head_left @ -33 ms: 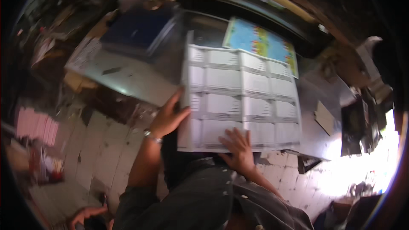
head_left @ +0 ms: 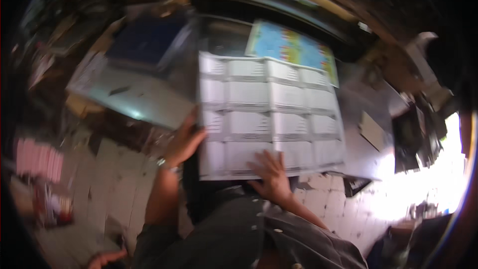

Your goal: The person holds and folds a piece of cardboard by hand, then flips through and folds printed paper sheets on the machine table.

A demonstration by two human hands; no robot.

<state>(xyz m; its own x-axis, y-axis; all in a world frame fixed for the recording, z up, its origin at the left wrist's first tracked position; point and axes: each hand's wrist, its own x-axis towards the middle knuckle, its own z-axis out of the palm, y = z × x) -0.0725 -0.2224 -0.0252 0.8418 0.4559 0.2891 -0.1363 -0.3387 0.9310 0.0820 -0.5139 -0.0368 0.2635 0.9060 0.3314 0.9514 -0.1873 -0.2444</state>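
Note:
A large white printed sheet [head_left: 294,94] with grey bands and a grid of boxes lies on the metal-looking table in front of me. Its far edge overlaps a blue and yellow printed sheet [head_left: 294,47]. My left hand [head_left: 184,142], a bracelet or watch at its wrist, is at the sheet's left edge. Its thumb stands apart from the fingers and points at the paper; whether the fingertips pinch the edge is blurred. Near the close edge, my right hand [head_left: 271,174] rests flat on the paper with fingers spread.
Left of the sheet, a dark blue block-like stack [head_left: 144,40] sits on a pale tabletop [head_left: 149,92]. A small beige card [head_left: 372,132] lies on the table at right. Pink stacked paper [head_left: 40,159] stands far left. Another person's hand [head_left: 107,258] shows at bottom left.
The whole view has shifted slightly, so most things sit further left. A pale strip along the sheet's left edge no longer shows. My right hand stays on the paper.

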